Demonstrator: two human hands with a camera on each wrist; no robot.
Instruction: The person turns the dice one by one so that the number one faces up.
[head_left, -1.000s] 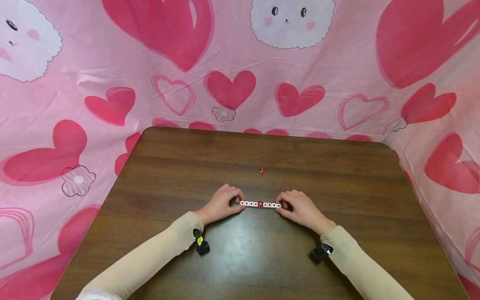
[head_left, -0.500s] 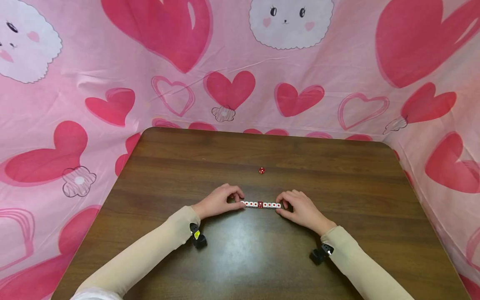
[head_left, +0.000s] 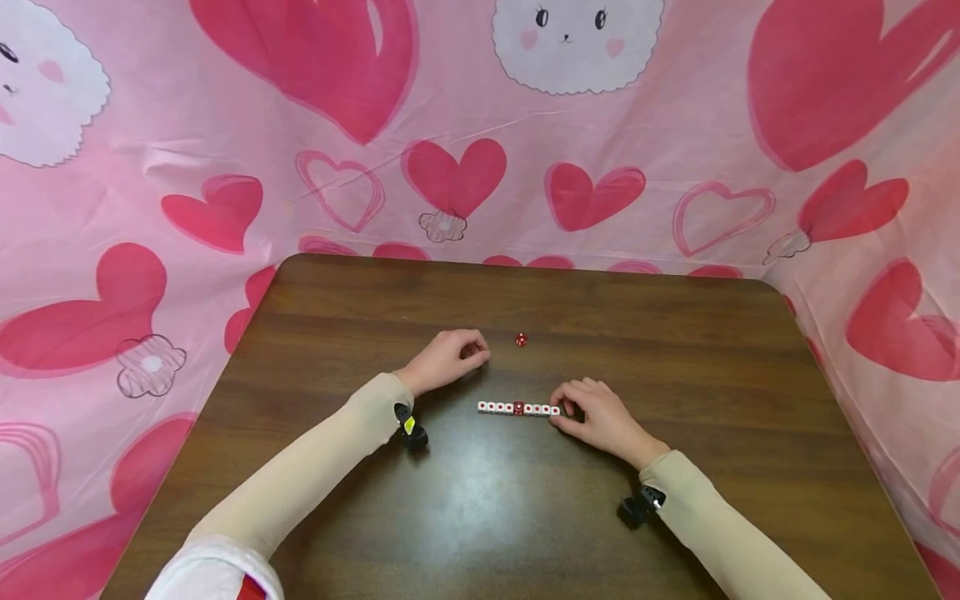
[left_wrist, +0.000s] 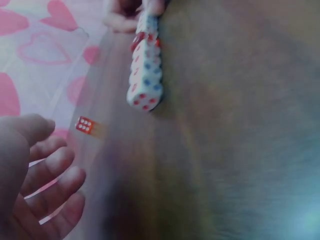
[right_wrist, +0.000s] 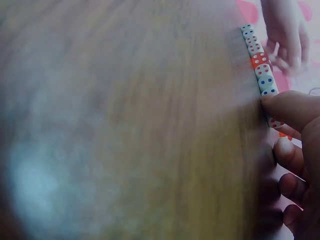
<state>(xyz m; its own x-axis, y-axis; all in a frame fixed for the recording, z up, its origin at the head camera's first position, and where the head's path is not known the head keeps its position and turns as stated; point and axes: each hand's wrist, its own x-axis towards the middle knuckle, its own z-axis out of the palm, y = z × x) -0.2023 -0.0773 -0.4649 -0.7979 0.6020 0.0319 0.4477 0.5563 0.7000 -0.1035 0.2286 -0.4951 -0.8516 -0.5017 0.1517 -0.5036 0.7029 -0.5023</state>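
Note:
A straight row of small white dice [head_left: 500, 407] lies on the table, with one red die [head_left: 519, 408] in the middle of it. At the row's right end my right hand [head_left: 603, 421] pinches the end white die [right_wrist: 274, 122] between thumb and fingers. My left hand [head_left: 446, 360] is off the row, beyond its left end, fingers loosely bent and holding nothing. Just right of the left fingertips, apart from them, sits a loose red die [head_left: 521, 340]. In the left wrist view this loose die [left_wrist: 85, 125] shows six white dots.
The brown wooden table [head_left: 360, 517] has rounded far corners. A pink cloth [head_left: 315, 108] printed with hearts hangs behind it and along both sides. Black cameras are strapped to the wrists.
My left hand has let go of the row's left end and moved away from me towards the loose red die. The right hand and the row stay in place.

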